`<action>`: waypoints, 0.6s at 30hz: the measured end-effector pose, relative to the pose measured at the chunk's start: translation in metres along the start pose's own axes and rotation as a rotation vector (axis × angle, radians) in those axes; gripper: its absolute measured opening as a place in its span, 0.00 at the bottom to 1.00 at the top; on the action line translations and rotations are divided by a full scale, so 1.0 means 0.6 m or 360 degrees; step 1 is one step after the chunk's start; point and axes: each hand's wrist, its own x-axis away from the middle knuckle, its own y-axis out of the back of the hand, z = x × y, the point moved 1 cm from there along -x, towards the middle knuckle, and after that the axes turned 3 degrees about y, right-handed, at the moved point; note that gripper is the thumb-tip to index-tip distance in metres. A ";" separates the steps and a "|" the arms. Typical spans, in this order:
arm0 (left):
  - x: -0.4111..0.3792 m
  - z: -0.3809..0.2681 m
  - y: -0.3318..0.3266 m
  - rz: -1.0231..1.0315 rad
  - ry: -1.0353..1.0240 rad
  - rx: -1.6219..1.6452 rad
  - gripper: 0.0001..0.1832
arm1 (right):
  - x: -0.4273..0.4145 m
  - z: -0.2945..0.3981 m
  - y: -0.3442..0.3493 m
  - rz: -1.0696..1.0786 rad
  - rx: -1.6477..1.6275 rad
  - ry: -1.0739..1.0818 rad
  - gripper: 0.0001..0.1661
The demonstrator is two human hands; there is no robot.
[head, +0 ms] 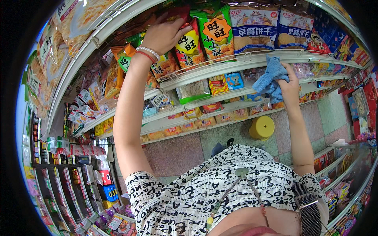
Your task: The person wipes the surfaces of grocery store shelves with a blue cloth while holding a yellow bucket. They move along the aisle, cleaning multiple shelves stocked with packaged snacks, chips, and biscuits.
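Note:
At the upper left, my left hand (163,36) reaches over the front of a shelf, its fingers on the top of a red and yellow snack bag (189,48); whether they grip it is hidden. A green snack bag (217,37) stands just right of that one, followed by white and blue biscuit bags (254,28). My right hand (288,81) holds a crumpled blue cloth (271,78) in front of the shelf edge (245,61), to the right of the middle.
Lower shelves (206,101) carry more packaged snacks. On the tiled floor (174,155) stands a yellow stool (262,127). Large bags (56,62) sit on a rack at the far left. Another stocked shelf unit (333,165) is at the lower right.

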 end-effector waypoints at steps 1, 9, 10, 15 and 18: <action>0.000 -0.005 -0.001 -0.0043 -0.0007 -0.0070 0.20 | 0.002 -0.005 0.002 -0.0005 -0.0029 -0.0013 0.23; 0.002 -0.017 -0.023 -0.0527 -0.0024 -0.0537 0.21 | 0.033 -0.036 -0.009 0.0041 0.0221 -0.0012 0.23; 0.001 -0.025 -0.015 -0.0627 -0.0006 -0.0516 0.22 | 0.037 -0.039 -0.012 0.0049 0.0260 -0.0029 0.23; 0.030 -0.083 0.062 -0.0759 0.0298 -0.0118 0.20 | 0.066 -0.093 -0.013 0.0042 0.0169 -0.0212 0.24; 0.092 -0.087 0.027 -0.1118 0.0168 0.0308 0.23 | 0.080 -0.122 -0.006 0.0085 0.0202 -0.0215 0.23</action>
